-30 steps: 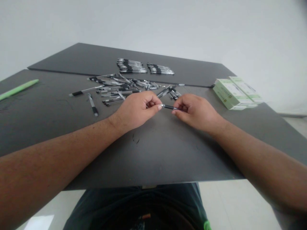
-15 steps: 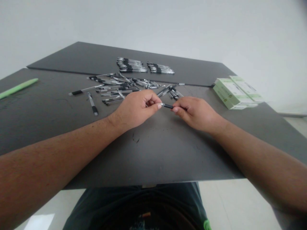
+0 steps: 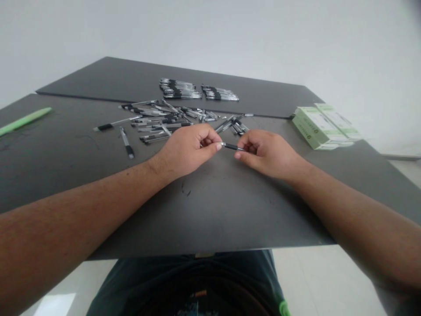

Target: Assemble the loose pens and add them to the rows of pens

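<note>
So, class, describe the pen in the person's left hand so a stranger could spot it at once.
On the dark table, look to the near side of the pile of pens. There, between the left hand and right hand, a pen shows its black grip. Unlike the pens lying about, it is pinched in the left hand.

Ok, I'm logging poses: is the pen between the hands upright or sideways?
Sideways: the pen runs nearly level from the left hand to the right hand, its black grip between.
</note>
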Motion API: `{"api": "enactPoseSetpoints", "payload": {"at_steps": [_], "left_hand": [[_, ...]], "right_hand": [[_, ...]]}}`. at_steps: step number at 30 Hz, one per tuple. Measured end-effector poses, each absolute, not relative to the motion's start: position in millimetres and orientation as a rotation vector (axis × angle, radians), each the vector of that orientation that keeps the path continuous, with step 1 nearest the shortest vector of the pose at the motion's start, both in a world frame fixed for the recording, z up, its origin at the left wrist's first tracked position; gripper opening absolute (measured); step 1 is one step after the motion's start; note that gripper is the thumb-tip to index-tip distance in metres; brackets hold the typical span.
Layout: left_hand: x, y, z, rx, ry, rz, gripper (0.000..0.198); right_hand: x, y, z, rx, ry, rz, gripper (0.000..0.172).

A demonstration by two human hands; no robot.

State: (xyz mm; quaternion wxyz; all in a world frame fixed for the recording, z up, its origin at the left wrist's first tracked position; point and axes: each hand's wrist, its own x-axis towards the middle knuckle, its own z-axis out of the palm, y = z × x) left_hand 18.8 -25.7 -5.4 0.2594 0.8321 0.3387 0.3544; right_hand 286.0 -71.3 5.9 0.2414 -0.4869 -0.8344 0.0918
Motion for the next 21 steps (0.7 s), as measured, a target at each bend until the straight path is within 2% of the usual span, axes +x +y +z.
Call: {"api": "enactPoseSetpoints", "payload": {"at_steps": [3,7,11,17,21], "left_hand": [[18.6,-26.2,-4.1,2.256,0.924,0.956,0.009],[18.8,-26.8,-3.3,2.262,0.939,0.96,0.01],[18.9,-27.4,-3.1,2.257,0.948,0.954,0.01],[18.8,-27.5,-3.2,2.262,0.94,0.951,0.013],[18.5,-26.9,-3.0,2.264,0.929,0.947,0.012]], "right_hand": [[287.0,-70.6,4.0,-1.3,-2.319,0.219,0.022],[287.4,-70.9,3.2,-1.253,-2.353,0.247,0.035],[286.7,-71.9,5.6,-1.341,-2.303,0.259,0.026],[287.4,-71.6,6.3,-1.285,-2.368,0.232,0.04],[288.0,-71.2,4.6,-1.284,-2.37,0.197,0.037]]}}
